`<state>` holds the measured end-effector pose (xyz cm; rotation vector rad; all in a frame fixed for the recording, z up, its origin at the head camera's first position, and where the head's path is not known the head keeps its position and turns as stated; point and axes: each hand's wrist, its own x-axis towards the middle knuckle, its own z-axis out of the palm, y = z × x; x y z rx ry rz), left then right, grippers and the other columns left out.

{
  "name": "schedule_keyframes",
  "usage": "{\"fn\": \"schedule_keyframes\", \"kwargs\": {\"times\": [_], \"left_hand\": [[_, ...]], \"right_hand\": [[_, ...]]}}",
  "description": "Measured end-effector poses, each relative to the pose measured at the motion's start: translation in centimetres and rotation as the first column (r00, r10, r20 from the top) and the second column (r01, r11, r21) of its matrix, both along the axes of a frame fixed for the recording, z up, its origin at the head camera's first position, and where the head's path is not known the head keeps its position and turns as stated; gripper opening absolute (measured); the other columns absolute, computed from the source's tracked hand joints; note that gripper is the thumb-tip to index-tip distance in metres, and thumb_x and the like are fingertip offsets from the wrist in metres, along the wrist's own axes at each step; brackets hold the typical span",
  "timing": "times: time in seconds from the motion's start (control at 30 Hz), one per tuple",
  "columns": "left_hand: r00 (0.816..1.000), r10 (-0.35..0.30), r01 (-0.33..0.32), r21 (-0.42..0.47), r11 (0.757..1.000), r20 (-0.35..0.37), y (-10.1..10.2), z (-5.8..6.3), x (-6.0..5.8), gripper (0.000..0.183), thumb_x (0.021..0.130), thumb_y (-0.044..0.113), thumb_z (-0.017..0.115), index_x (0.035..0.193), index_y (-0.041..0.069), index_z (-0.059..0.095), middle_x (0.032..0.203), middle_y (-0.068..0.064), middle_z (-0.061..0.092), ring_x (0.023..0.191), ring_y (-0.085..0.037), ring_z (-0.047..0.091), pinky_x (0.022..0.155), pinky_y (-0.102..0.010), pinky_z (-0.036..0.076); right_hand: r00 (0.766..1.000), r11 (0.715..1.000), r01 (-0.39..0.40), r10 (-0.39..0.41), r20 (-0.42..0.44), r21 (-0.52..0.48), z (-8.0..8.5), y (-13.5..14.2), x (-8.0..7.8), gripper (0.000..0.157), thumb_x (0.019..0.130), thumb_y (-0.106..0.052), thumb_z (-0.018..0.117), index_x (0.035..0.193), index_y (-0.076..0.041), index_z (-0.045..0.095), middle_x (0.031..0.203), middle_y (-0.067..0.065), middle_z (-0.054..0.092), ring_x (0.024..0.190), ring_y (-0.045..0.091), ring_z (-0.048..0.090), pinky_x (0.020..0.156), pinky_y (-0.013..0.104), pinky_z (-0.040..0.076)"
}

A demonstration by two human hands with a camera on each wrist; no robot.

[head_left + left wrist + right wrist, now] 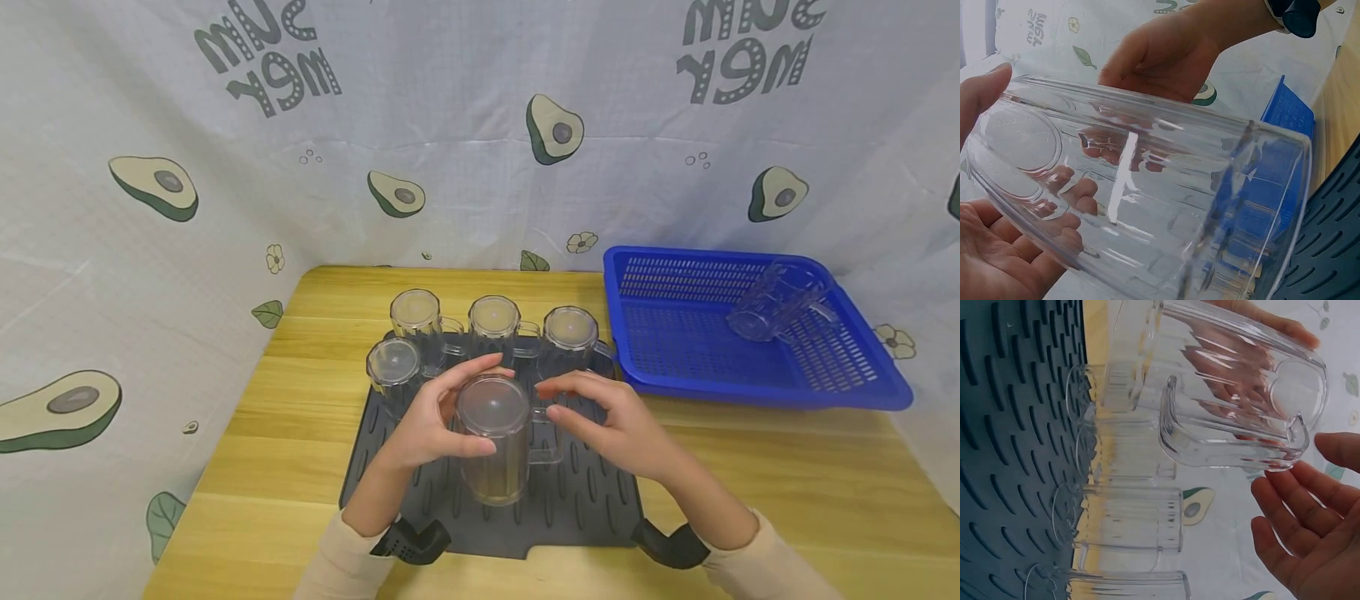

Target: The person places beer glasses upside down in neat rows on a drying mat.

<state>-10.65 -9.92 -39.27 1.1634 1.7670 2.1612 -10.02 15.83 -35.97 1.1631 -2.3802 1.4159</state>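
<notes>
A clear glass mug (495, 467), bottom up and a little tilted, is held over the dark drying mat (588, 508). My left hand (435, 421) grips it near its base, thumb on the near side and fingers round the far side. The mug's handle (1235, 453) points right, toward my right hand (615, 421). That hand's thumb and fingers stand apart; its fingertips are by the handle's upper end, and whether they touch it I cannot tell. Behind, several upturned mugs, such as a front left one (393, 362) and a back right one (572, 329), stand on the mat.
A blue plastic basket (750, 396) sits at the back right of the wooden table (262, 425). Clear glassware (780, 300) with a handle lies tilted in its right end. A white curtain (465, 83) printed with avocados hangs behind the table.
</notes>
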Motion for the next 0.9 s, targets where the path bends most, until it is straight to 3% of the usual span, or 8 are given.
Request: {"fn": "schedule_keyframes", "kwargs": {"times": [0.37,0.9], "left_hand": [[0.998,0.014,-0.016,-0.026,1.000,-0.055,0.1,0.3,0.2,0.090,0.082,0.032,0.080,0.147,-0.008,0.032,0.135,-0.037,0.044,0.121,-0.024,0.054,0.095,-0.040,0.050],[0.996,0.040,-0.046,-0.089,0.995,-0.074,0.2,0.0,0.2,0.091,0.082,0.036,0.079,0.147,-0.007,0.033,0.138,-0.027,0.048,0.123,-0.029,0.053,0.097,-0.042,0.048]], "right_hand": [[0.986,1.000,-0.006,0.002,0.166,0.023,-0.8,-0.3,0.3,0.025,0.097,-0.003,0.056,0.120,-0.003,0.066,0.113,0.003,0.069,0.099,0.014,0.064,0.084,0.033,0.054],[0.973,1.000,-0.025,0.021,0.229,0.015,-2.0,-0.5,0.4,0.019,0.099,-0.004,0.053,0.113,-0.005,0.066,0.102,-0.003,0.068,0.089,0.013,0.062,0.075,0.031,0.053]]}}
